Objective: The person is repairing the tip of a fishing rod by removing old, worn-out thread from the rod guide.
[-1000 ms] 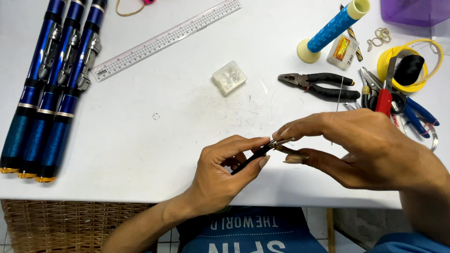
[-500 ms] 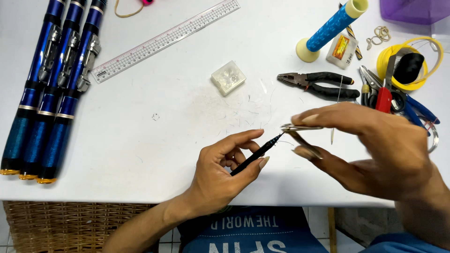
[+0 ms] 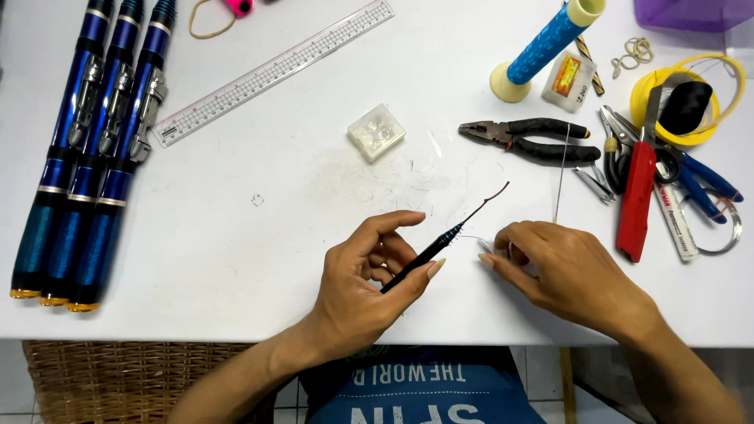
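A thin black rod tip section with a fine dark red end (image 3: 440,247) lies slanted over the white counter (image 3: 275,204), its lower part pinched between the thumb and fingers of the left hand (image 3: 369,286). Just beside it the right hand (image 3: 565,275) rests palm down, fingertips pressed together on a hair-thin pale thread (image 3: 471,238) near the rod. Beyond them sits a small clear plastic box (image 3: 377,132); its contents are too small to tell. To the right lie black-handled pliers (image 3: 530,137), a red-handled cutter (image 3: 638,192) and a yellow spool ring holding a black reel (image 3: 687,98). A purple translucent tub (image 3: 695,14) sits at the far corner. Three blue telescopic rods (image 3: 90,149) lie side by side at the left, near one clear ruler (image 3: 271,71).
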